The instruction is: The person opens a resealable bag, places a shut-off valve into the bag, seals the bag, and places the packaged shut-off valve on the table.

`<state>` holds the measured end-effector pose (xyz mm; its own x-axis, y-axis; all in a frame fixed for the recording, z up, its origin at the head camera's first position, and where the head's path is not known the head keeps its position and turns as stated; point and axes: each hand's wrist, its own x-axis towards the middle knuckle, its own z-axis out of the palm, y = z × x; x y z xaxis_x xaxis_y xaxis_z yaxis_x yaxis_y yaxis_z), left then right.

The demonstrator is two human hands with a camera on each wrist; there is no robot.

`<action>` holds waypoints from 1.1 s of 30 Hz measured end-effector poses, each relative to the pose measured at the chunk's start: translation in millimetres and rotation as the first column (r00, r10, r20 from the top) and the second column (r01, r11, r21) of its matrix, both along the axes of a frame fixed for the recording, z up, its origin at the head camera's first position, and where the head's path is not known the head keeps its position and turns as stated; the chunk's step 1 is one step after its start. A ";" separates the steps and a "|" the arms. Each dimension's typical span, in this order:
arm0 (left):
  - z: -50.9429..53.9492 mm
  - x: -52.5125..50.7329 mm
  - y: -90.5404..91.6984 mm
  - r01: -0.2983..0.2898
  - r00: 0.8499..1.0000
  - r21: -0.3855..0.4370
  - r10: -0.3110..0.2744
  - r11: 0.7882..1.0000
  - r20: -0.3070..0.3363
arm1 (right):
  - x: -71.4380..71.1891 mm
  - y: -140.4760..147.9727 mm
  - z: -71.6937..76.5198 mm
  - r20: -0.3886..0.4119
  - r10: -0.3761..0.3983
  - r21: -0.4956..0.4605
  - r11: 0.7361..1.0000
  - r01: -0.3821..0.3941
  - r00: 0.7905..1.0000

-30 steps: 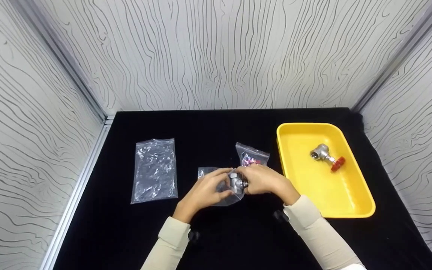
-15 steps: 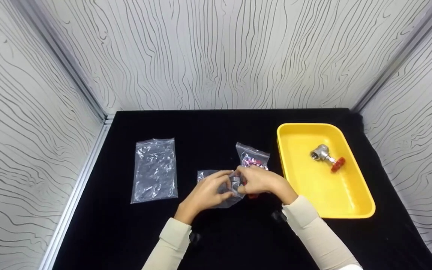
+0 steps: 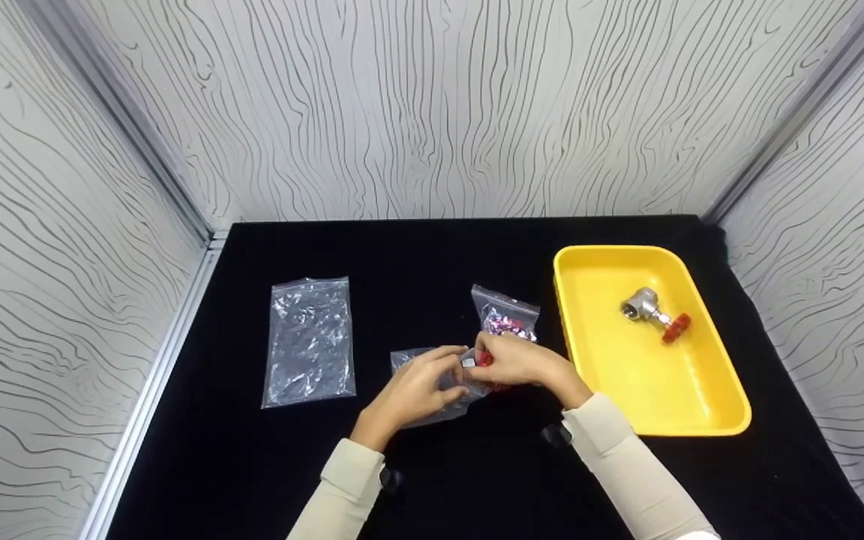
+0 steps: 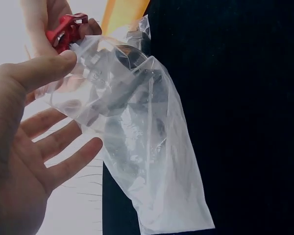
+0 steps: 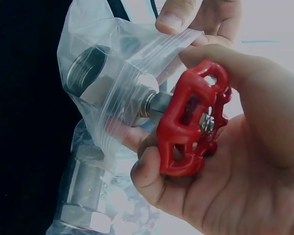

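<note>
My right hand (image 3: 522, 361) grips a metal globe valve by its red handwheel (image 5: 179, 131). The valve's body (image 5: 90, 73) lies inside a clear zip bag (image 4: 159, 156), while the wheel sticks out past the zip edge. My left hand (image 3: 421, 381) pinches the bag's mouth near its thumb, with other fingers spread behind the plastic in the left wrist view. The bag's closed end hangs off to the left. Just beyond my right hand lies a filled zip bag (image 3: 508, 309); the right wrist view shows a metal fitting (image 5: 85, 186) in it.
A yellow tray (image 3: 657, 397) stands at the right with another red-wheeled valve (image 3: 646, 305) in it. Flat on the black cloth at the left is a clear zip bag (image 3: 310, 345). Patterned white panels (image 3: 432, 112) enclose the table's back and sides.
The valve has moved further into the bag: its metal body showed between the hands before, now mostly the red wheel shows at the right fingers. The bag's left end has shifted slightly nearer.
</note>
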<state>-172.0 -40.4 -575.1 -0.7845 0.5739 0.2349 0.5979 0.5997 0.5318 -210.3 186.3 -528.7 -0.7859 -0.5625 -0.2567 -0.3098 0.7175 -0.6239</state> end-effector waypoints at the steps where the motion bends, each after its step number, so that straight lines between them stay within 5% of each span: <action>1: -0.3 0.3 0.1 0.002 1.000 0.000 -0.002 1.000 0.001 | -0.1 0.5 -0.6 0.002 -0.003 0.001 1.000 0.003 1.000; 10: -1.2 2.0 -0.6 0.008 1.000 -0.005 -0.008 1.000 -0.012 | -2.9 2.8 -4.6 0.032 0.016 0.005 1.000 -0.016 0.999; 22: -3.4 3.2 -1.8 0.003 1.000 0.003 -0.003 1.000 -0.007 | -5.3 10.7 -3.2 0.214 0.038 -0.124 0.992 -0.012 0.976; 33: -2.7 4.7 -2.8 -0.012 1.000 0.023 0.012 1.000 0.007 | -4.5 9.2 -6.9 0.231 0.026 -0.206 0.978 0.023 0.973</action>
